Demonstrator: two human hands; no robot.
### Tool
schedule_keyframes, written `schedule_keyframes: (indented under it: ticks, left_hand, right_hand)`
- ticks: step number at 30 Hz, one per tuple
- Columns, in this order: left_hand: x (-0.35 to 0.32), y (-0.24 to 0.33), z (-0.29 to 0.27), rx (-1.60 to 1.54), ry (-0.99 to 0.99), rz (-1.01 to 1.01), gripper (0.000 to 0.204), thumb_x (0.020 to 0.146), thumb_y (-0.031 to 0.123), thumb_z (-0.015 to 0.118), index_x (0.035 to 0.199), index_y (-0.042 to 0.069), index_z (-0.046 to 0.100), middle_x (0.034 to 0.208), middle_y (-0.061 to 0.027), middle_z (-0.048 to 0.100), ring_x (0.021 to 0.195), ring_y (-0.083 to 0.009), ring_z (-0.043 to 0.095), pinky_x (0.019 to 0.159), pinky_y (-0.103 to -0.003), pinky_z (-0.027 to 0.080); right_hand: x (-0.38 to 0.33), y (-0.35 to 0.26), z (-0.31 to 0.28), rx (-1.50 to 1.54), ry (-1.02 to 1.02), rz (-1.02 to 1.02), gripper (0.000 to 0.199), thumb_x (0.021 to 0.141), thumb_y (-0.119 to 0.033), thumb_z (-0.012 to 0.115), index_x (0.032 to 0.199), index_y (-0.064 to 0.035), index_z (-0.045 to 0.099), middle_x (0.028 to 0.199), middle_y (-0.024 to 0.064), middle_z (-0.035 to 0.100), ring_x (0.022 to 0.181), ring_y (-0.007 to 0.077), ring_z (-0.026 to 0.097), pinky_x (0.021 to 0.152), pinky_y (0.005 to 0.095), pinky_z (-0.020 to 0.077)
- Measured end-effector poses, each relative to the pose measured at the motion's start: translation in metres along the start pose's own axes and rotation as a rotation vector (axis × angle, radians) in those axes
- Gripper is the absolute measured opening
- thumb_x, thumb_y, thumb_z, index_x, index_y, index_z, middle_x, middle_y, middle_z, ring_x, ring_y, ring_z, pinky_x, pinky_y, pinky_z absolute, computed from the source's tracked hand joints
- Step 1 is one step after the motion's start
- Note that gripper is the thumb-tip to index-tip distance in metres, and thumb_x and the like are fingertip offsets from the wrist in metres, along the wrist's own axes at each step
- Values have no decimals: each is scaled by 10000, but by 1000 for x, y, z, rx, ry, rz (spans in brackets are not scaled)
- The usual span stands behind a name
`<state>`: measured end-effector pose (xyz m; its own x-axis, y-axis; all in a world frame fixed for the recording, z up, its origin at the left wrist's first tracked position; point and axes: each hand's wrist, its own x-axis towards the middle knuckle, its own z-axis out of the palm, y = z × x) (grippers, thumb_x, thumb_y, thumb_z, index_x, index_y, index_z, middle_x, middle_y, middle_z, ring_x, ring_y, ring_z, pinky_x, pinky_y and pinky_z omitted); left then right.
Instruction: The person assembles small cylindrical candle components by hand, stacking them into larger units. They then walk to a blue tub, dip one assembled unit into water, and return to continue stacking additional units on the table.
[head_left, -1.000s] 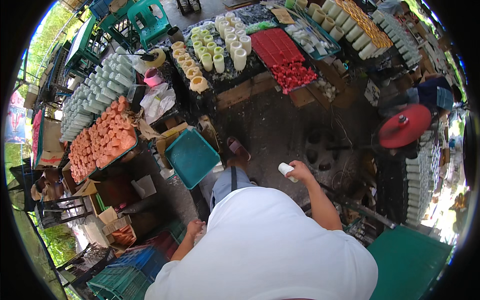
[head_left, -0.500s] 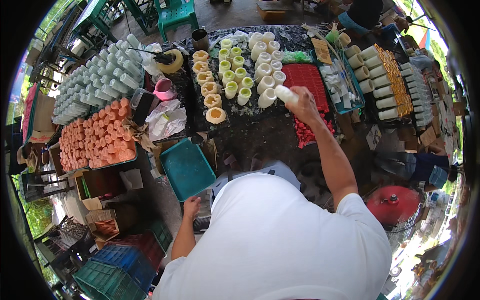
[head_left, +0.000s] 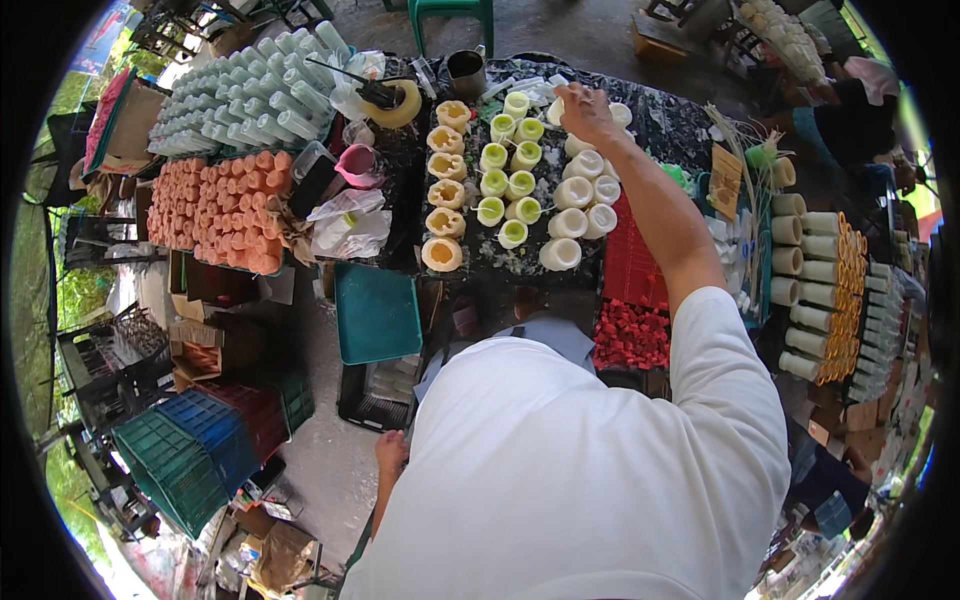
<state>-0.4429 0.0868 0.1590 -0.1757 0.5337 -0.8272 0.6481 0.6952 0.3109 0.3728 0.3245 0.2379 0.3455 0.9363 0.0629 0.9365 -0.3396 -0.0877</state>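
Observation:
My right hand (head_left: 588, 110) reaches over the far end of the rows of white candles (head_left: 572, 192) on the dark table. Its fingers are closed round a white candle (head_left: 555, 112), mostly hidden by the hand. To its left stand candles with green tops (head_left: 522, 155). Further left is a row of cream candles with ragged, hollow rims (head_left: 445, 195). My left hand (head_left: 391, 452) hangs low beside my body, away from the table. Its fingers are curled, and nothing shows in them.
A red slab and small red pieces (head_left: 630, 335) lie right of the candles. Trays of pale glass-like cylinders (head_left: 255, 95) and orange candles (head_left: 215, 205) stand left. A teal tray (head_left: 376, 312) sits at the table's near edge. A metal can (head_left: 466, 72) stands at the back.
My right hand has moved from the near end of the white candles to their far end with the candle. The view has turned, and my left hand hangs lower.

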Motion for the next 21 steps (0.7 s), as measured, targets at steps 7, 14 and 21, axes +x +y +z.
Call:
schedule_keyframes:
  ticks: [7,14,21]
  left_hand:
    - [-27,-65,58,202,-113,103,412,923,232,741,1244,-16,665,1037,-136,749,854,-239,717,731,-382,568]
    - [14,-39,27,324,-6,297,425,897,224,749,1222,-38,668,1018,-178,763,885,-297,740,806,-411,572]
    - [-20,181,38,257,240,611,392,912,243,733,1178,-41,683,898,-177,750,845,-316,731,797,-422,567]
  right_hand:
    - [11,14,30,-167,-246,-71,522,841,-75,603,1355,-158,632,1348,145,634,1355,335,533,1058,612,350]
    - [-12,19,24,52,-109,-40,430,833,-127,644,1261,-107,681,1331,126,650,1365,349,499,1084,630,346]
    - [-148,-85,-27,488,-174,-168,351,840,-225,752,1130,-38,685,1076,184,688,1009,389,673,866,500,528]
